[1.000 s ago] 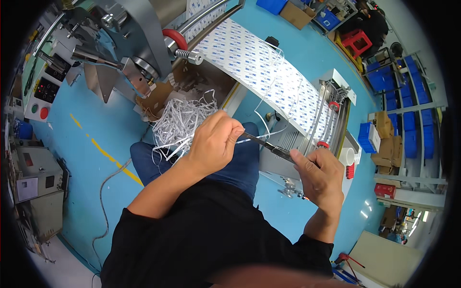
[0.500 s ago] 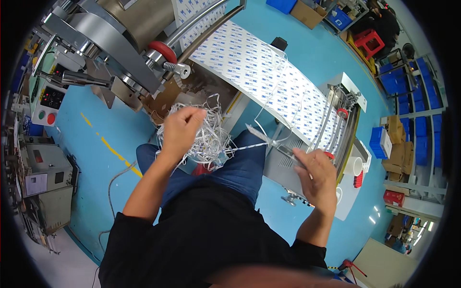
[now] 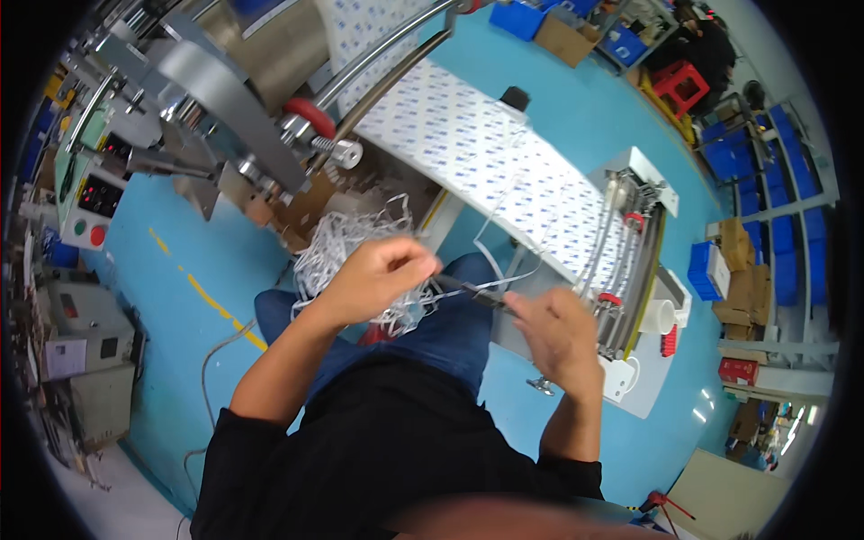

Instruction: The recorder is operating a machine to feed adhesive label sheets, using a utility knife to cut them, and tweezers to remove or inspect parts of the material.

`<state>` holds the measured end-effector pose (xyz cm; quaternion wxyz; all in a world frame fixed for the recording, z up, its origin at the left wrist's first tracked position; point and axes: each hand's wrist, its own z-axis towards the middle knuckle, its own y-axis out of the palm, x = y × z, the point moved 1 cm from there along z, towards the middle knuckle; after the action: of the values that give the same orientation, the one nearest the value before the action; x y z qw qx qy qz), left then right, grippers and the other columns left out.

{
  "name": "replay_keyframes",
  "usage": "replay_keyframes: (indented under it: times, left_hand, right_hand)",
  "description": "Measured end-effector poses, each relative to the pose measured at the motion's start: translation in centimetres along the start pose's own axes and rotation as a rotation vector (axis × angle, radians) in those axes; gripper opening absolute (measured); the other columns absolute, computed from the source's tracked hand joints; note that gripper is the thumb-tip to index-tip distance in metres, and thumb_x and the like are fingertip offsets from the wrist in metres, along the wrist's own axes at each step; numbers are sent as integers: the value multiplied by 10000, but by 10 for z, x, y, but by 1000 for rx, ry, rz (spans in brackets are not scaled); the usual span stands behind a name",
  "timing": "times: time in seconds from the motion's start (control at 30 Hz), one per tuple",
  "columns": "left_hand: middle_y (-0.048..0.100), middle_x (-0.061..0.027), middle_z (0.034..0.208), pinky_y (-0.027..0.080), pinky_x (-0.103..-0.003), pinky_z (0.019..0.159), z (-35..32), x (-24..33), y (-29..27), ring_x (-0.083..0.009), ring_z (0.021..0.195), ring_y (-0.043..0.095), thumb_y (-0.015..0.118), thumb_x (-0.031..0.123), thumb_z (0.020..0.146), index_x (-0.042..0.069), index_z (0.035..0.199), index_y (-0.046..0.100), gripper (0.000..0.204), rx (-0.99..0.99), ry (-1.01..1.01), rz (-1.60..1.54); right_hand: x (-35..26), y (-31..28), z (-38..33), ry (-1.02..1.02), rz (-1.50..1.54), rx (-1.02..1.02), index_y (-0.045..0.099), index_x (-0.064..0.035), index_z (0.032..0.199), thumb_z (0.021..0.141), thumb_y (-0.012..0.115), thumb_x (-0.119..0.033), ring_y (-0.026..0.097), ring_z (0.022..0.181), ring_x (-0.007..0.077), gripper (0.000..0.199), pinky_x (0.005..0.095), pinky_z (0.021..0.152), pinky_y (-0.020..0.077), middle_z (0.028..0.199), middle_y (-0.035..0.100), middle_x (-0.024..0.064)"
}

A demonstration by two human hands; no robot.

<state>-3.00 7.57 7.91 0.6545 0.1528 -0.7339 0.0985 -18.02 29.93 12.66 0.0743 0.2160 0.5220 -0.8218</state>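
My right hand is closed on the end of a slim, flat grey tool, too blurred to name exactly. The tool points left across my lap, with thin white strips running by it. Near its far tip is my left hand, thumb and fingers curled together; whether something is pinched there is hidden. Below and behind that hand lies a tangled heap of narrow white strips, partly covered by it. Loose strips trail from the printed white sheet toward my hands.
A roller machine with a red ring stands at the left. The sheet stretches to another set of rollers at the right. A white tape roll sits beside these. Blue bins and a red stool are farther off.
My right hand has moved left with the grey tool, bringing it over my lap. My left hand has shifted right and slightly down, nearer to the tool's tip.
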Motion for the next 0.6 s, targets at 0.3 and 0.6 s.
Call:
replay_keyframes:
  times: [0.3, 0.6]
  left_hand:
    - [540, -23, 715, 394, -264, 557, -15, -12, 0, -96, 619, 491, 641, 114, 877, -8, 796, 623, 148, 229, 230, 442]
    - [418, 40, 622, 328, -260, 541, -1, -99, -69, -75, 597, 382, 486, 336, 1002, 10, 790, 586, 402, 785, 73, 462]
  right_hand:
    - [-6, 9, 3, -8, 56, -22, 697, -165, 1103, 721, 693, 4, 519, 623, 228, 418, 336, 533, 419, 717, 511, 40]
    - [18, -1, -30, 110, 120, -130, 630, -115, 1181, 771, 686, -36, 528, 660, 239, 422, 336, 567, 426, 753, 504, 71]
